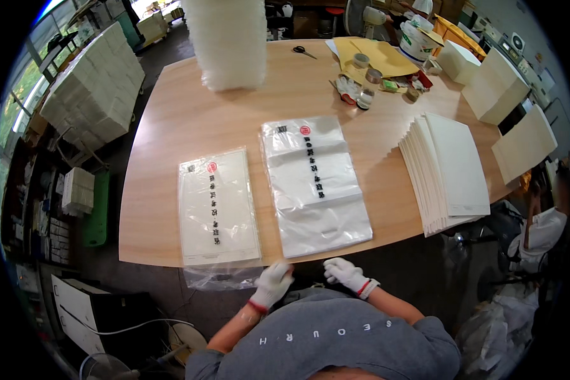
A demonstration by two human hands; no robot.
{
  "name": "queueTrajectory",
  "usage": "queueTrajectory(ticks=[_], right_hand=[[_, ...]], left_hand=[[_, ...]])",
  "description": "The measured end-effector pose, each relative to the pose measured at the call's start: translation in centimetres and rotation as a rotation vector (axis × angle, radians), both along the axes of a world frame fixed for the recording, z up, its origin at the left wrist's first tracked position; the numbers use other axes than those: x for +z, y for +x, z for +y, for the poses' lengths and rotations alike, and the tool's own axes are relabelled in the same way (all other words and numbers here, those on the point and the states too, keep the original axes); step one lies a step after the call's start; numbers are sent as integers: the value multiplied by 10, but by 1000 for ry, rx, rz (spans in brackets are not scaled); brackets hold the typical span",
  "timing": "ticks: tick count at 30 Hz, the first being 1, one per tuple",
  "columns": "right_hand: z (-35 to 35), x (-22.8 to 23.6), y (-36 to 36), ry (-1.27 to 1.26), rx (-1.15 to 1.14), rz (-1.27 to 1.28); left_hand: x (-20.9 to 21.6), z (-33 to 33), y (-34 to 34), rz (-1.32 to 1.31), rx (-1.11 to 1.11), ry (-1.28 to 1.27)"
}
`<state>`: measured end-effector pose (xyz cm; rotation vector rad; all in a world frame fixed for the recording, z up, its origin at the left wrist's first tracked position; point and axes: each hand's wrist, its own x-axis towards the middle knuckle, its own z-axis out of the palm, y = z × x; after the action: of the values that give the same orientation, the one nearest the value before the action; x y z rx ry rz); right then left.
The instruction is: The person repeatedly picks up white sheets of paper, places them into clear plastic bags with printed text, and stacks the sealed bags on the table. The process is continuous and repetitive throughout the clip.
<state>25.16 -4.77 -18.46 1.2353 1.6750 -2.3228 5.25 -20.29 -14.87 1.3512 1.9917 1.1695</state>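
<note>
My left hand, in a white knit glove with a red cuff, hovers at the table's front edge, between two packages. Its fingertips are blurred, so their pose is unclear. My right hand, gloved alike, is just off the edge below the plastic bags, fingers loosely bent and apart, holding nothing visible. The stack of clear printed plastic bags lies flat ahead of my hands. Left of it is a filled clear bag with cream paper inside; its loose end hangs over the edge, near my left hand.
A fanned stack of cream envelopes or folders lies on the right of the wooden table. A tall translucent stack stands at the back. Scissors, a glass jar and a white bucket sit farther off.
</note>
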Motion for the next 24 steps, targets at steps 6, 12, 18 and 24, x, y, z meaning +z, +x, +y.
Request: queueTrajectory(ticks=[6,12,18,24], right_hand=[[23,32,37,62,-257,2],[45,55,23,-40,-114,-42],[88,5,-74,21,-334,315],[128,37,-50,1422,-29,-131]], left_hand=[[-7,159,19,529,-48,-124],[-45,176,-16,-14,-185,-222],[-14,188,-25,-127,-163,-79],[30,221,-100,-875,162,148]])
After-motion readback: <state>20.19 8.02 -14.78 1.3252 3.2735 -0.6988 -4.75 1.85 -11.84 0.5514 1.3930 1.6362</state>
